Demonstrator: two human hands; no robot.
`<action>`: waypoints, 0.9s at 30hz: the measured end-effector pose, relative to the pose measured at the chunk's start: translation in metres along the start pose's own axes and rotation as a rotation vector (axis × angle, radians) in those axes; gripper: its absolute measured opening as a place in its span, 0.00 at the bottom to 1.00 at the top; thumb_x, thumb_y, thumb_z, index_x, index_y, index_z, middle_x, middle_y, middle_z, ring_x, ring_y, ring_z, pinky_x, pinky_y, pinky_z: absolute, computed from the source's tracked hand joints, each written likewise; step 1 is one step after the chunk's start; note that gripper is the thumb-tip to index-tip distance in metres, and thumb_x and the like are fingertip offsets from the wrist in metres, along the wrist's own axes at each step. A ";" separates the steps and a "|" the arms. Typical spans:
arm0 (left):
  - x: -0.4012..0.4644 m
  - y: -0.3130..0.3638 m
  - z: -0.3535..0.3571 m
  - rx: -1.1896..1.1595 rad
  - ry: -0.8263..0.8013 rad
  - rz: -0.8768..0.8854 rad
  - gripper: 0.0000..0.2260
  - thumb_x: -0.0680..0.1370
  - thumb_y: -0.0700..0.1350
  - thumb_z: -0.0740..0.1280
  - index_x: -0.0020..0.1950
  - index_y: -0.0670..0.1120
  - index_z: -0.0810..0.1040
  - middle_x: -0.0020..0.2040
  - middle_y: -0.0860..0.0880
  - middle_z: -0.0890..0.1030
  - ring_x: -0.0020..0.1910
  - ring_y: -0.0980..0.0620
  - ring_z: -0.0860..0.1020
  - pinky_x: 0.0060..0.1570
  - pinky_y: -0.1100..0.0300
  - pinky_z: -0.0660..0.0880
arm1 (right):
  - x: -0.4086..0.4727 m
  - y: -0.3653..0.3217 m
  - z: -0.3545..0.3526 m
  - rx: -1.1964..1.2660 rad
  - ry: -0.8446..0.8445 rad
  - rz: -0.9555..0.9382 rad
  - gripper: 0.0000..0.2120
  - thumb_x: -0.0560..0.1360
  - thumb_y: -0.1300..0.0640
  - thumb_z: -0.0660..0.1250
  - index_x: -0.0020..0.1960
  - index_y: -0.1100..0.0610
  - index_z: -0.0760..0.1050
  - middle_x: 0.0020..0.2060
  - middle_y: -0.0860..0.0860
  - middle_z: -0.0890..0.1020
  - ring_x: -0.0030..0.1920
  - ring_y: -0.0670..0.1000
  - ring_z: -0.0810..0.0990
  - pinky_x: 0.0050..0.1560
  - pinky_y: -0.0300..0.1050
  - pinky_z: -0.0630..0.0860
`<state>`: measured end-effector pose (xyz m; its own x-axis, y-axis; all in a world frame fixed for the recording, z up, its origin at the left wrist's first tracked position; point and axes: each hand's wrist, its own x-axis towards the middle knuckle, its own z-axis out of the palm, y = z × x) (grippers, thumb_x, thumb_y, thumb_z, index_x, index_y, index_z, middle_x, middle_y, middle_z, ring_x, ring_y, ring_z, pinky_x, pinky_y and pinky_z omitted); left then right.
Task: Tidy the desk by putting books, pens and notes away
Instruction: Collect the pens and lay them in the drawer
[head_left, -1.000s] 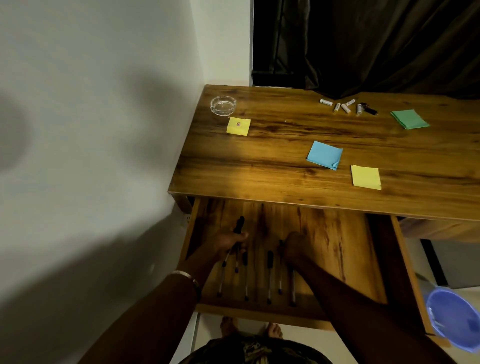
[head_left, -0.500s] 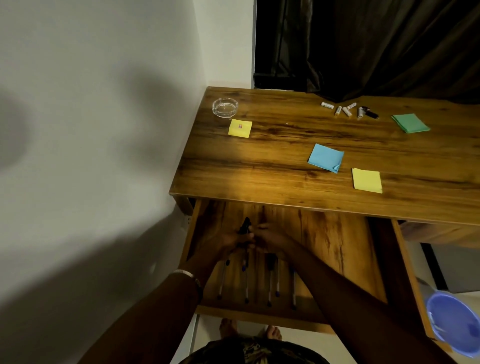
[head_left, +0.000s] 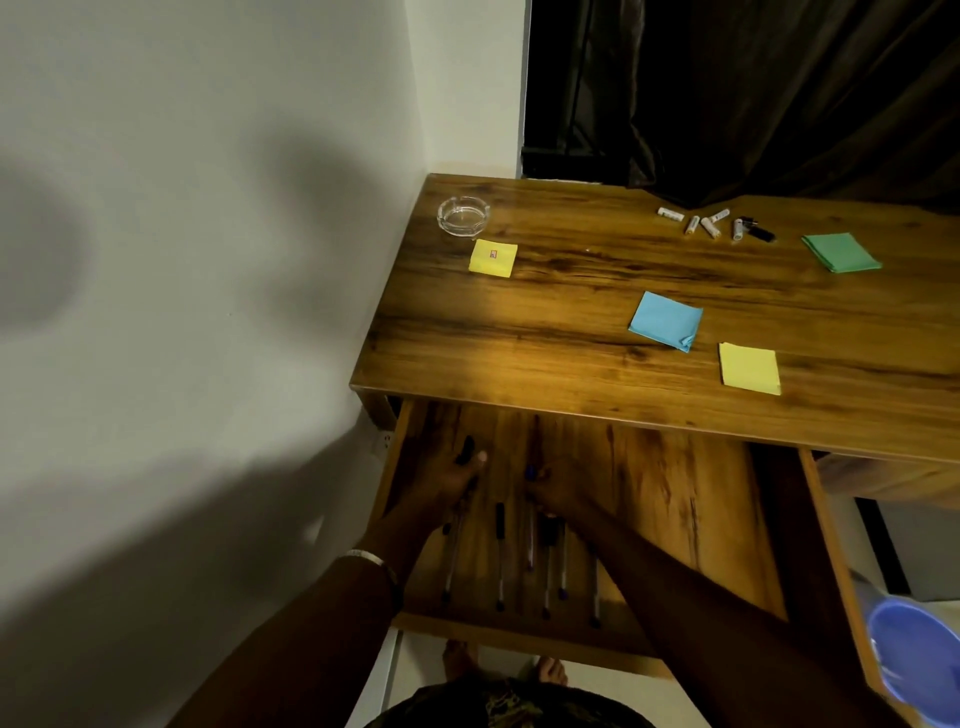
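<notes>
1. Pens (head_left: 524, 566) mostly stowed: a row lies in the pull-out drawer (head_left: 691, 530), near its front-left corner.
2. Long axes run front to back, roughly parallel; which end is the tip I cannot tell in the dim light.
3. Left hand (head_left: 447, 486) grips a black pen (head_left: 466, 450), pointing toward the drawer's back. Right hand (head_left: 558, 486) pinches a blue-capped pen (head_left: 530, 474).
4. Left to do, by my reading: four sticky-note pads on the surface (head_left: 545, 332) — yellow (head_left: 493, 257), blue (head_left: 666, 319), yellow (head_left: 750, 368), green (head_left: 840, 252). No books visible.
</notes>
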<state>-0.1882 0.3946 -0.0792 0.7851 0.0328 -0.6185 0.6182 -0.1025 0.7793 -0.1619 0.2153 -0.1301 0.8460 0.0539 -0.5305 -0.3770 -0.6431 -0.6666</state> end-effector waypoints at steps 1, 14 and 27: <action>0.000 0.000 0.000 -0.010 0.011 -0.030 0.10 0.81 0.50 0.61 0.49 0.44 0.75 0.34 0.49 0.74 0.28 0.56 0.73 0.22 0.65 0.68 | 0.003 0.003 0.004 -0.078 0.003 -0.039 0.10 0.76 0.59 0.69 0.49 0.68 0.80 0.47 0.64 0.82 0.48 0.61 0.82 0.51 0.51 0.78; -0.005 -0.005 -0.003 0.039 0.052 0.022 0.10 0.76 0.35 0.66 0.57 0.36 0.77 0.44 0.47 0.79 0.42 0.49 0.79 0.35 0.61 0.78 | 0.008 0.018 0.018 -0.147 0.091 0.036 0.13 0.79 0.57 0.64 0.58 0.65 0.77 0.54 0.60 0.81 0.56 0.57 0.79 0.47 0.39 0.69; 0.015 -0.022 0.011 0.759 0.194 0.142 0.08 0.78 0.45 0.66 0.41 0.43 0.79 0.41 0.48 0.78 0.42 0.51 0.78 0.48 0.58 0.78 | -0.013 0.028 -0.003 -0.111 0.139 0.020 0.10 0.77 0.61 0.66 0.55 0.66 0.78 0.55 0.61 0.80 0.57 0.57 0.79 0.52 0.43 0.74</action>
<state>-0.1900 0.3866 -0.1069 0.8903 0.1337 -0.4353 0.3716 -0.7658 0.5248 -0.1819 0.1944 -0.1402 0.8856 -0.0612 -0.4605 -0.3570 -0.7239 -0.5904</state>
